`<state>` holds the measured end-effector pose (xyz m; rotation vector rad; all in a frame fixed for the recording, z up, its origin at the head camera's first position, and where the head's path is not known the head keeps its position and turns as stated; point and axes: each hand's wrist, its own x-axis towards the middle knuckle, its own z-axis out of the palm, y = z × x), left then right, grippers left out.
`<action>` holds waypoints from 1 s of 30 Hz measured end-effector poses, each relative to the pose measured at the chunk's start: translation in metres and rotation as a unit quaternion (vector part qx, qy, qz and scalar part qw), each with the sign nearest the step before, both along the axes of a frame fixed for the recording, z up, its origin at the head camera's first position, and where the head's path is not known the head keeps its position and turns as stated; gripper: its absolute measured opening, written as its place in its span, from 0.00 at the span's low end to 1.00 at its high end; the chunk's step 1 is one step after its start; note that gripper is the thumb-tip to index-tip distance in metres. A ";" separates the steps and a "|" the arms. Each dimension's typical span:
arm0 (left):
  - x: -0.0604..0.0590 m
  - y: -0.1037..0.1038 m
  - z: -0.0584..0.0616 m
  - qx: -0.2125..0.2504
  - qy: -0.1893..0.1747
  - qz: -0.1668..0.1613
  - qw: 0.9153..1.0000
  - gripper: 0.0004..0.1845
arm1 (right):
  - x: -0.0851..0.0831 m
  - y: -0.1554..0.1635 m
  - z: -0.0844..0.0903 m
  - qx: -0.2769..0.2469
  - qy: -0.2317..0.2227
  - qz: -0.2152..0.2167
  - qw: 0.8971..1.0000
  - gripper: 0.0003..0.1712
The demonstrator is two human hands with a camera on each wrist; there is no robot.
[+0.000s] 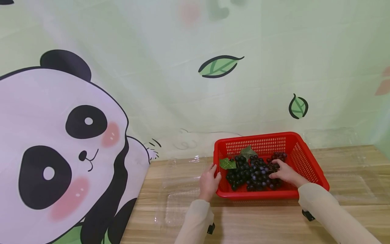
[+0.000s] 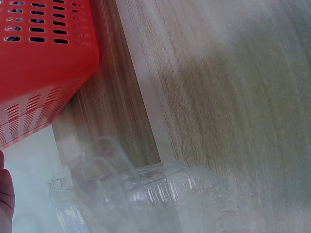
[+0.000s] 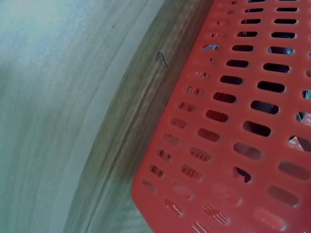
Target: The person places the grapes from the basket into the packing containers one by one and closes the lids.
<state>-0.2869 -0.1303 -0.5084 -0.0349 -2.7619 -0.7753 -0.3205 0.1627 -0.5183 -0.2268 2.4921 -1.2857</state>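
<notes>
A red plastic basket (image 1: 257, 194) with slotted walls stands on the wooden table. Inside lie bunches of dark grapes (image 1: 259, 173), black, bluish and reddish, with green leaves (image 1: 228, 163) at their left end. My left hand (image 1: 208, 183) grips the basket's left rim, its thumb near the top edge. Only a sliver of that hand (image 2: 6, 201) shows in the left wrist view. My right hand (image 1: 286, 173) reaches over the near right side and holds grapes at the right end between thumb and fingers. The right wrist view shows the basket's slotted wall (image 3: 194, 141), not the hand.
Clear plastic trays lie on both sides of the basket, one at left (image 1: 179, 203) and one at right (image 1: 350, 186). Behind the table (image 1: 243, 220) hangs a pale green cloth (image 1: 170, 95) printed with a panda and leaves.
</notes>
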 end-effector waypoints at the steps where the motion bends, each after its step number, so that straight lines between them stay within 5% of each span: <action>1: 0.000 0.000 0.000 0.000 -0.001 0.001 1.000 0.21 | 0.000 0.000 0.000 -0.001 -0.003 0.005 1.000 0.40; 9: -0.001 0.000 -0.001 -0.003 -0.003 0.001 1.000 0.21 | -0.001 0.001 -0.002 0.002 -0.014 0.033 0.999 0.39; 30: -0.002 0.000 -0.003 0.012 -0.014 0.001 1.000 0.22 | -0.001 0.000 -0.001 -0.014 -0.009 0.002 1.000 0.32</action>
